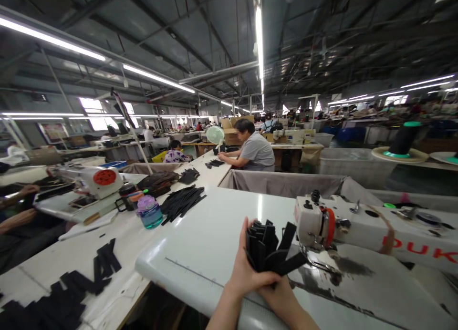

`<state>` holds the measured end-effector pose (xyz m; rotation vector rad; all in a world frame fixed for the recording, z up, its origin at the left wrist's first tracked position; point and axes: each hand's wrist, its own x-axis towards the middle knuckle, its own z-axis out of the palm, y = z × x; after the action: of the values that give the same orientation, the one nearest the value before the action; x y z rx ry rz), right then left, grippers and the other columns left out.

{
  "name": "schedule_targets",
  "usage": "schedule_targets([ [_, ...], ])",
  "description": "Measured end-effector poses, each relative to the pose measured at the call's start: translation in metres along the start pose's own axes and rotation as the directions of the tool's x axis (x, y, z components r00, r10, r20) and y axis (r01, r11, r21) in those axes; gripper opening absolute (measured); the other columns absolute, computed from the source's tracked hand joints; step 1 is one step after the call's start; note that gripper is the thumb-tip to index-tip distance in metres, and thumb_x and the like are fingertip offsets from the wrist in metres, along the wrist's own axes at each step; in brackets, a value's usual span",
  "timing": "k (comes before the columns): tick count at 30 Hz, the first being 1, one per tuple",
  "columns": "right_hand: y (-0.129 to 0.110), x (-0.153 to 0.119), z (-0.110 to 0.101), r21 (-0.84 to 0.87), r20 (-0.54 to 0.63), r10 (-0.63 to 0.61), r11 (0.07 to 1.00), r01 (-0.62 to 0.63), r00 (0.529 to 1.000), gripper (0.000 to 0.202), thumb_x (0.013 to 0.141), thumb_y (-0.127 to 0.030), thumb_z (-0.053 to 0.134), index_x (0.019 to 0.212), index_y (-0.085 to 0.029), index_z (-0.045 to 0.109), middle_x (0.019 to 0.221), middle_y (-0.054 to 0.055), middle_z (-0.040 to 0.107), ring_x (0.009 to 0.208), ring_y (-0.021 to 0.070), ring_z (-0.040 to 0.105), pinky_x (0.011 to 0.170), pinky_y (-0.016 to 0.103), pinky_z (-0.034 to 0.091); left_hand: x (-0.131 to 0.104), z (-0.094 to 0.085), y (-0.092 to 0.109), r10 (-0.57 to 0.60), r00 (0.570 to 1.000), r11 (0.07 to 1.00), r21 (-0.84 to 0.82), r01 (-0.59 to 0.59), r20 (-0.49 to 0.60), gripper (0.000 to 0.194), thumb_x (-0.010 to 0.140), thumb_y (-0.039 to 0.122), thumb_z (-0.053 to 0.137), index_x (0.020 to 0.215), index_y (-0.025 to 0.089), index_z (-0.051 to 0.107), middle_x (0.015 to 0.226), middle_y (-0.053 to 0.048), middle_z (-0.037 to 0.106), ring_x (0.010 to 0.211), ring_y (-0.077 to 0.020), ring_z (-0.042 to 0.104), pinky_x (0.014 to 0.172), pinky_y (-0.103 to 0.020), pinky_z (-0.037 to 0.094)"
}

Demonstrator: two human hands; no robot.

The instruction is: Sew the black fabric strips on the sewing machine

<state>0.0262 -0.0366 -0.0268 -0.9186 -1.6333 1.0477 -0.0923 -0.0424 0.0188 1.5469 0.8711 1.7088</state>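
Note:
A bundle of black fabric strips [265, 244] is held over the pale sewing table [200, 239], in front of the machine. My left hand [241, 268] wraps round the bundle from the left, its thumb across the near side. Below it, my right hand [281, 292] supports the bundle from underneath; its fingers are mostly hidden behind the strips and the left thumb. Several strips fan out to the right, towards the white sewing machine [311, 220] with its orange part.
More black strips [182, 201] lie on the table beyond a purple and teal jar [149, 213]; others [46, 301] spread over the left table. A person in grey [255, 151] works ahead. Fabric-lined bins [279, 182] stand behind the table. Another person's hands show at far left.

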Motion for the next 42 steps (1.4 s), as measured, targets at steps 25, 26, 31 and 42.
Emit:
schedule_targets([
  [25, -0.030, 0.006, -0.010, -0.012, 0.138, -0.100, 0.995, 0.102, 0.985, 0.067, 0.081, -0.039, 0.065, 0.143, -0.025, 0.041, 0.135, 0.012, 0.055, 0.134, 0.0322, 0.041, 0.114, 0.052, 0.024, -0.018, 0.008, 0.000, -0.073, 0.996, 0.993, 0.090, 0.078, -0.055, 0.132, 0.053, 0.024, 0.088, 0.154, 0.019, 0.003, 0.156, -0.017, 0.027, 0.144, -0.0353, 0.025, 0.120, -0.045, 0.021],
  [26, -0.026, 0.005, -0.008, 0.004, 0.131, -0.102, 0.995, 0.102, 0.986, 0.068, 0.083, -0.038, 0.063, 0.144, -0.026, 0.038, 0.136, 0.011, 0.054, 0.135, 0.0312, 0.040, 0.115, 0.051, 0.024, -0.020, 0.008, -0.002, -0.069, 0.996, 0.993, 0.093, 0.074, -0.062, 0.131, 0.054, 0.024, 0.088, 0.154, 0.019, 0.004, 0.156, -0.017, 0.026, 0.145, -0.0351, 0.023, 0.120, -0.045, 0.020],
  [31, -0.010, 0.000, 0.009, 0.128, 0.092, -0.089, 0.989, 0.077, 0.992, 0.095, 0.074, -0.036, 0.072, 0.151, -0.024, 0.018, 0.141, 0.013, 0.048, 0.130, 0.0300, 0.047, 0.112, 0.047, 0.031, -0.031, 0.002, -0.017, -0.155, 0.958, 0.969, 0.153, 0.196, -0.242, 0.088, 0.068, 0.027, 0.076, 0.144, 0.016, 0.032, 0.144, -0.018, 0.045, 0.139, -0.0346, 0.035, 0.118, -0.049, 0.025],
  [42, -0.013, -0.010, -0.004, -0.015, 0.107, -0.080, 0.997, 0.082, 0.991, 0.089, 0.075, -0.031, 0.067, 0.152, -0.020, 0.023, 0.140, 0.016, 0.049, 0.134, 0.0298, 0.043, 0.112, 0.048, 0.032, -0.032, 0.028, -0.007, -0.392, 0.849, 0.913, -0.034, 0.407, -0.355, 0.055, 0.064, 0.045, 0.080, 0.109, 0.016, 0.065, 0.109, -0.013, 0.070, 0.109, -0.0365, 0.063, 0.099, -0.049, 0.049],
])
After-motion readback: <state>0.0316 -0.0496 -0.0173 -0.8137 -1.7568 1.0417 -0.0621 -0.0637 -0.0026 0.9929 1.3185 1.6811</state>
